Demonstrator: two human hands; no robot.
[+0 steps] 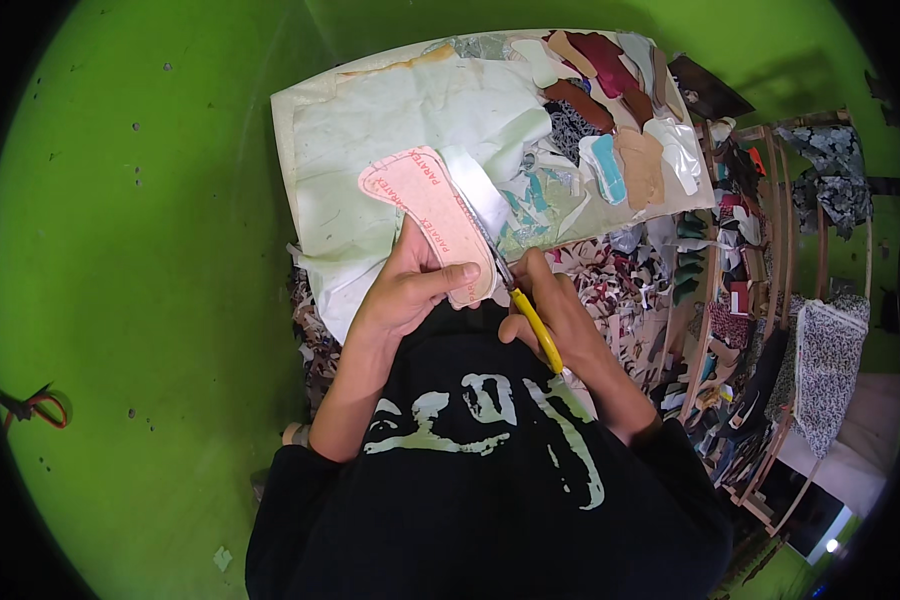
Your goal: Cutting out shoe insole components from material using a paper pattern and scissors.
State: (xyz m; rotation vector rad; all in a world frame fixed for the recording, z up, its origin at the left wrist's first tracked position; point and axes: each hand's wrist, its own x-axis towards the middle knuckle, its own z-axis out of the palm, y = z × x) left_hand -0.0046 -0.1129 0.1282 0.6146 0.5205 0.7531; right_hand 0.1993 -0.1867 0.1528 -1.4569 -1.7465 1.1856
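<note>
My left hand (410, 280) grips the lower end of a curved pink sole-shaped sheet (420, 190), its thumb pressed on top. Printing and a drawn outline run over the sheet. Along its right edge stands a white strip (478, 190); whether it is still joined to the sheet I cannot tell. Scissors with yellow handles (536, 330) are in my right hand (560, 310). Their blades lie against the sheet's right edge, partly hidden between the sheet and the strip. The fingers of my right hand wrap round the handles.
Beyond my hands is a worktable covered with white paper (370, 120). Cut pieces in brown, maroon, teal and white, such as a tan piece (638, 168), lie on its right side. Fabric scraps (610, 290) are heaped below it. Wooden racks (785, 230) with materials stand at right, a green wall (140, 250) at left.
</note>
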